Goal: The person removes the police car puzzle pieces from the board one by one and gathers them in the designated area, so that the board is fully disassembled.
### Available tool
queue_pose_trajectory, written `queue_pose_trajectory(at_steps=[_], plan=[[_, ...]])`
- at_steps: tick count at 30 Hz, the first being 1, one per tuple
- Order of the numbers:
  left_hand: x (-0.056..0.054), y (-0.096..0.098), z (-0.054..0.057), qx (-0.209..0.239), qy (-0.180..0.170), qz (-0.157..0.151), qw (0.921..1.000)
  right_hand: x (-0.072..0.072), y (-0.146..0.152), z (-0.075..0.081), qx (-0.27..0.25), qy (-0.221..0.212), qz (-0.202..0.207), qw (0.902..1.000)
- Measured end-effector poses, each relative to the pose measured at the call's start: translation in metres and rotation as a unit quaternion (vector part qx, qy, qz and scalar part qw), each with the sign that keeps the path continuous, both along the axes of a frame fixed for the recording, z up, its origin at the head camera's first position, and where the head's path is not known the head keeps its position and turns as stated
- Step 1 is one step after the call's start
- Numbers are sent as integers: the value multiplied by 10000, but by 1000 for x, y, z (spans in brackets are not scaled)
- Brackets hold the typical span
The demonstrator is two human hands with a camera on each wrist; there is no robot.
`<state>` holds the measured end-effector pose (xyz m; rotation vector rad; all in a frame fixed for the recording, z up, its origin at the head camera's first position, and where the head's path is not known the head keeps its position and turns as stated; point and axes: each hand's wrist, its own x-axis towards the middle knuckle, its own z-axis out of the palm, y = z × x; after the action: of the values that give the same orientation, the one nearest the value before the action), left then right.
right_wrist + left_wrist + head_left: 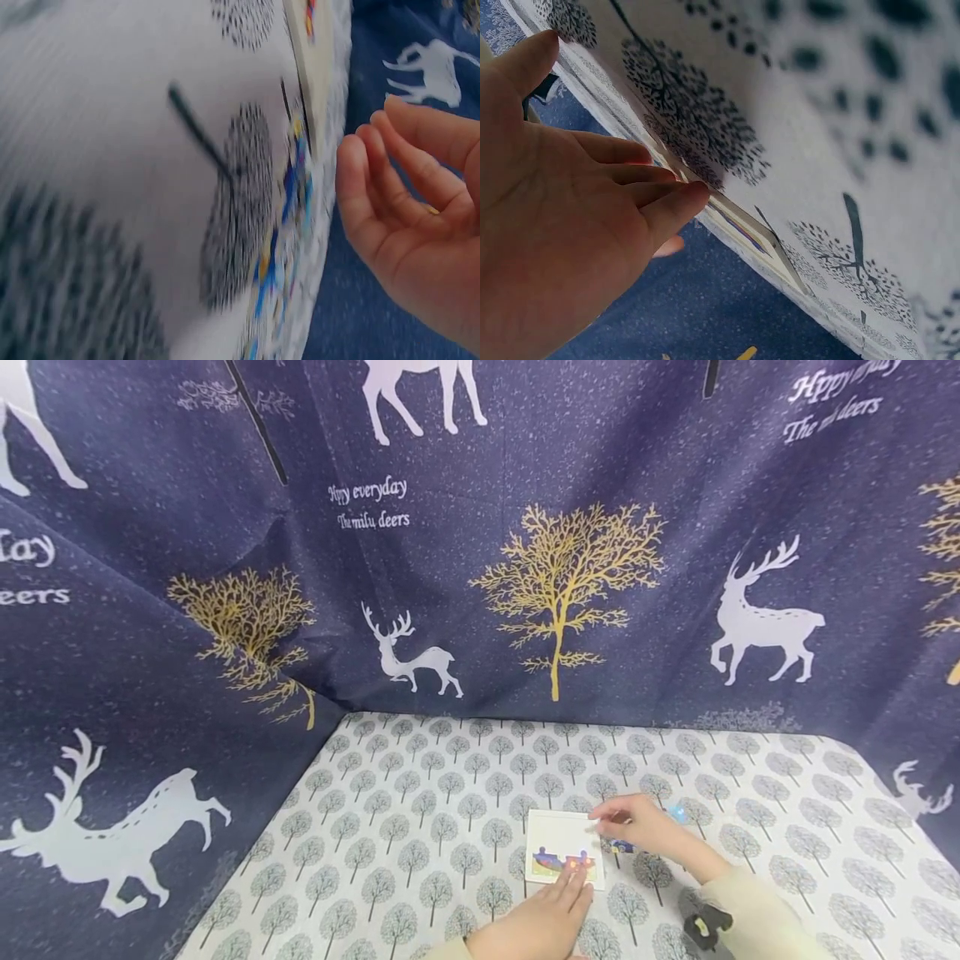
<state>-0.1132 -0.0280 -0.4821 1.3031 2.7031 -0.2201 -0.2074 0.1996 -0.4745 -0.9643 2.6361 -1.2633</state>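
Note:
A white puzzle tray (564,827) lies on the cloth, with joined jigsaw pieces (551,862) in purple, orange and yellow-green along its near side. My left hand (542,917) reaches in from the near edge, its straight fingers resting on the pieces at the lower right. Over the tray's upper right edge hovers my right hand (641,831), fingers loosely bent. No piece shows between the fingers of the right hand (420,202) in the right wrist view. Loose colourful jigsaw pieces (274,247) lie below it on the cloth, partly covered by that hand in the head view.
A small light-blue thing (677,813) lies beyond the right wrist. The tree-print cloth (420,827) covers the table. Dark blue curtains (450,568) with deer and trees hang behind and at the left. A dark strap piece (707,927) sits by the right sleeve.

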Motion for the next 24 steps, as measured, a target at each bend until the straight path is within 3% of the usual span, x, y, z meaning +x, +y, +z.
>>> queue_pose_trajectory(at_steps=[9, 17, 24], plan=[[-2, -2, 1, -104, -166, 7, 9998, -8, -40, -12, -137, -677, 670, 9954], [0, -2, -2, -239, 188, -53, 9995, -7, -64, -14, 48, -1019, 551, 9933], [-2, -3, -3, -344, 197, -200, 9990, -5, -72, -14, 242, -1041, 467, 9932]])
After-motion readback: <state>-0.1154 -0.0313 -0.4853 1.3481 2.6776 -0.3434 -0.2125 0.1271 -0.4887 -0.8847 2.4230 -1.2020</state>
